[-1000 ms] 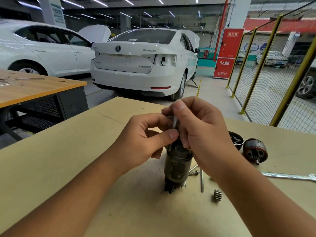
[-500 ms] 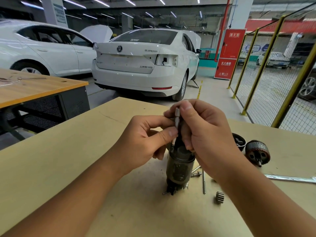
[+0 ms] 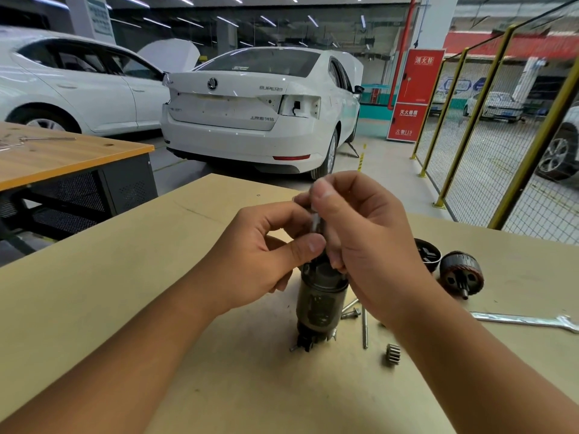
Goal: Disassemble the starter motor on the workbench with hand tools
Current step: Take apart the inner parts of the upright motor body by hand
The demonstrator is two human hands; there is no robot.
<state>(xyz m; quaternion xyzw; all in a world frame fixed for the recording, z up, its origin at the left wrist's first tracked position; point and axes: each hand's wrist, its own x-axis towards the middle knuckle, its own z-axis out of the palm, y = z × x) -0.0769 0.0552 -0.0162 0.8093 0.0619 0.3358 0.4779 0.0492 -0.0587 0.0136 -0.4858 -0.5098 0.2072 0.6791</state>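
Both hands (image 3: 313,245) pinch one shaft (image 3: 315,221) atop upright motor housing (image 3: 321,300); beside: one gear (image 3: 392,354), one wrench (image 3: 526,321).

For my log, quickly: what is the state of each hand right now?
Left hand: closed, grips the top of the upright motor housing.
Right hand: closed, pinches the thin metal shaft above the housing.

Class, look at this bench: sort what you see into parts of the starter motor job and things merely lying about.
Job in hand: motor housing; shaft; left hand; right hand; armature; pinion gear; long bolts; wrench.

Lying about: white car; other bench; fence.
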